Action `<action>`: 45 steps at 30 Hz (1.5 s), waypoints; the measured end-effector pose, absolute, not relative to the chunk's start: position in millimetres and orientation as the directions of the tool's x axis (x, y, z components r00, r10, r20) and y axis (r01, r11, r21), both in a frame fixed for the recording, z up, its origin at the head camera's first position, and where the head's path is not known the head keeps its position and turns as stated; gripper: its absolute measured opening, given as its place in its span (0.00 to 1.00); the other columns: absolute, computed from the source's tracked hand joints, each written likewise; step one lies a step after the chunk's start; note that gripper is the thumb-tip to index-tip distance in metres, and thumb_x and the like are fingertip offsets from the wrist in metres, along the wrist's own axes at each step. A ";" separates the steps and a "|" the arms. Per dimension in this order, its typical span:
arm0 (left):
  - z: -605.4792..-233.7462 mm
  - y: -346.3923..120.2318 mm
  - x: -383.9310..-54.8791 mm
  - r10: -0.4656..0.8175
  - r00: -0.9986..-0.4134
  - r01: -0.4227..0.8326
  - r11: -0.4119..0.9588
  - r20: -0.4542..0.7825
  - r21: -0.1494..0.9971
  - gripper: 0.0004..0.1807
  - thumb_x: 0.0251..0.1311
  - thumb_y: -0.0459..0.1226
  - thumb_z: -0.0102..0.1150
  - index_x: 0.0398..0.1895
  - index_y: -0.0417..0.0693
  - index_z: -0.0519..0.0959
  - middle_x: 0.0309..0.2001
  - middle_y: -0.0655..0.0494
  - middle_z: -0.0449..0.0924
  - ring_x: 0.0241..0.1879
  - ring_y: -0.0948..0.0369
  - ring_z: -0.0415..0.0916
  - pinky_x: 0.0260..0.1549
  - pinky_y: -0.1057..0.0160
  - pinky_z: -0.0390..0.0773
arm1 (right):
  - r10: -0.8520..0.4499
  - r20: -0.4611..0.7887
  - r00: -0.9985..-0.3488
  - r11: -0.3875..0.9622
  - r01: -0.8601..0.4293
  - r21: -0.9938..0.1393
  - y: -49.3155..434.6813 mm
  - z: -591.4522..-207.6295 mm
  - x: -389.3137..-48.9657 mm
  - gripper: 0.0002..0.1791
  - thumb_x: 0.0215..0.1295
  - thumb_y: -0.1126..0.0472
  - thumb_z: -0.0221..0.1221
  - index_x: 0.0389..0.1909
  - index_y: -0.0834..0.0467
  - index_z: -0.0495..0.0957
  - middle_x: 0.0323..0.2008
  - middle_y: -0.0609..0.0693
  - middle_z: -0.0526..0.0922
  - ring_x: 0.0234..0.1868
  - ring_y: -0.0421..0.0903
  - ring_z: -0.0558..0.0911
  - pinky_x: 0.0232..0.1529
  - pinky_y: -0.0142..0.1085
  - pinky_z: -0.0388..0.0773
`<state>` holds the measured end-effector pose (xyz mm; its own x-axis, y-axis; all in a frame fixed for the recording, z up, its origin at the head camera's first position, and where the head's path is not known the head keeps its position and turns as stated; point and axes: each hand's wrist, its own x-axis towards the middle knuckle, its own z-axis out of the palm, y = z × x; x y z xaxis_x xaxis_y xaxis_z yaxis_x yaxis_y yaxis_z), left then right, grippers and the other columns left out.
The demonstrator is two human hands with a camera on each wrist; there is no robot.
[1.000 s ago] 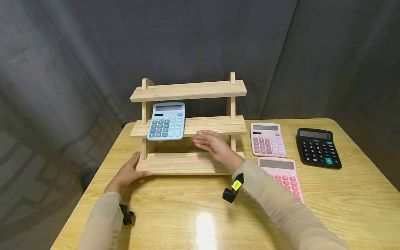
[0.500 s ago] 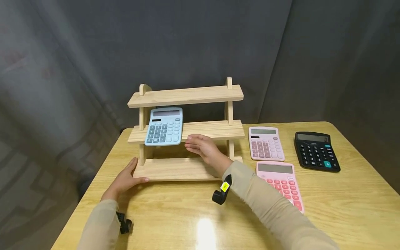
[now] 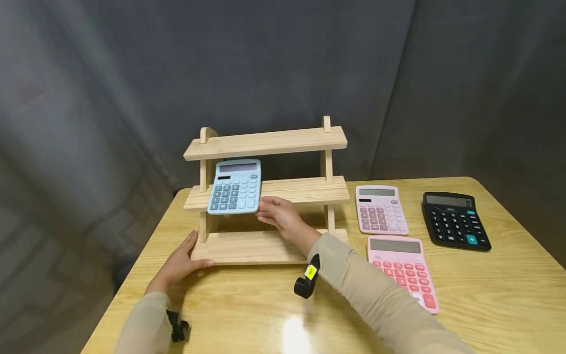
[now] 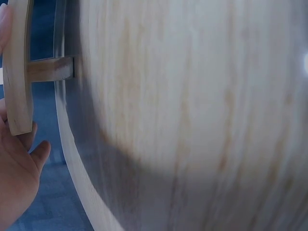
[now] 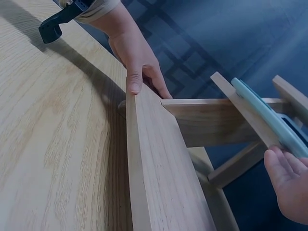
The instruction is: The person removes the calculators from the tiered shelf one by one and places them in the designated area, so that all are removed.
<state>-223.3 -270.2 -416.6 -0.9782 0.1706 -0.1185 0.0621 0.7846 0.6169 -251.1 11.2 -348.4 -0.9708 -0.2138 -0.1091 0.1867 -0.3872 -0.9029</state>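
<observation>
A three-tier wooden display shelf [image 3: 265, 191] stands on the table. A light blue calculator [image 3: 235, 187] leans back on its middle tier, at the left. My right hand [image 3: 283, 219] is at the calculator's lower right corner, fingers nearly straight and touching its edge; the right wrist view shows those fingertips [image 5: 278, 161] by the tier's edge and the calculator's side. My left hand [image 3: 177, 260] holds the left end of the bottom tier, thumb along the front edge and fingers around the end. In the left wrist view part of this hand [image 4: 19, 178] is cut off.
To the right of the shelf lie a pale pink calculator [image 3: 381, 209], a brighter pink calculator [image 3: 400, 263] partly behind my right sleeve, and a black calculator [image 3: 455, 221]. A grey curtain [image 3: 283, 64] hangs behind the wooden table [image 3: 247, 305].
My right hand has moved left, from beside the calculator to its lower right corner. My left hand stays on the shelf end. The head view has shifted slightly.
</observation>
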 end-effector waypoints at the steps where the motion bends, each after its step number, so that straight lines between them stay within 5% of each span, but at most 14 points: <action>1: -418.0 -269.7 -222.9 0.167 -0.978 0.057 0.784 -0.122 0.618 0.60 0.37 0.55 0.64 0.65 0.37 0.39 0.65 0.39 0.36 0.62 0.41 0.37 0.55 0.43 0.44 | -0.210 -0.117 -0.971 -0.380 0.192 -0.905 9.8 -349.1 -251.1 0.20 0.58 0.71 0.51 0.52 0.72 0.64 0.31 0.55 0.75 0.31 0.45 0.77 0.40 0.37 0.74; 18: -420.5 -269.7 -223.0 0.157 -0.980 0.055 0.802 -0.121 0.594 0.60 0.36 0.56 0.64 0.65 0.36 0.40 0.65 0.39 0.37 0.62 0.42 0.37 0.55 0.44 0.45 | 0.012 -0.179 -0.984 -0.430 0.157 -0.889 -17.9 -350.4 -251.6 0.17 0.53 0.77 0.51 0.47 0.72 0.68 0.25 0.55 0.73 0.24 0.46 0.76 0.34 0.37 0.76; 23: -421.6 -269.3 -222.5 0.152 -0.982 0.053 0.800 -0.116 0.597 0.60 0.36 0.56 0.64 0.65 0.36 0.40 0.65 0.39 0.37 0.62 0.42 0.37 0.55 0.44 0.45 | -0.009 -0.204 -0.979 -0.495 0.182 -0.850 -17.2 -350.6 -252.7 0.18 0.54 0.78 0.51 0.47 0.73 0.67 0.29 0.58 0.73 0.25 0.44 0.75 0.35 0.37 0.76; 34: -422.1 -268.7 -221.5 0.149 -0.983 0.060 0.808 -0.106 0.586 0.60 0.35 0.56 0.64 0.65 0.37 0.41 0.65 0.40 0.37 0.62 0.42 0.38 0.55 0.44 0.47 | -0.093 -0.206 -0.974 -0.593 0.220 -0.775 -10.8 -343.0 -249.2 0.17 0.56 0.77 0.48 0.48 0.76 0.65 0.47 0.66 0.69 0.43 0.51 0.74 0.40 0.34 0.74; 45: -420.5 -268.2 -220.2 0.149 -0.984 0.058 0.793 -0.101 0.607 0.60 0.35 0.55 0.66 0.65 0.36 0.41 0.65 0.38 0.37 0.62 0.42 0.38 0.55 0.44 0.47 | -0.076 -0.217 -0.973 -0.655 0.213 -0.725 -2.3 -339.2 -246.1 0.19 0.55 0.78 0.48 0.50 0.75 0.64 0.45 0.63 0.68 0.36 0.46 0.74 0.42 0.36 0.73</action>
<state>-220.2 -268.2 -420.5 -0.9836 0.1493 -0.1012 0.0579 0.7927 0.6068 -246.1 -2.3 -339.2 -0.9732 -0.0764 -0.2167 0.2128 -0.6555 -0.7246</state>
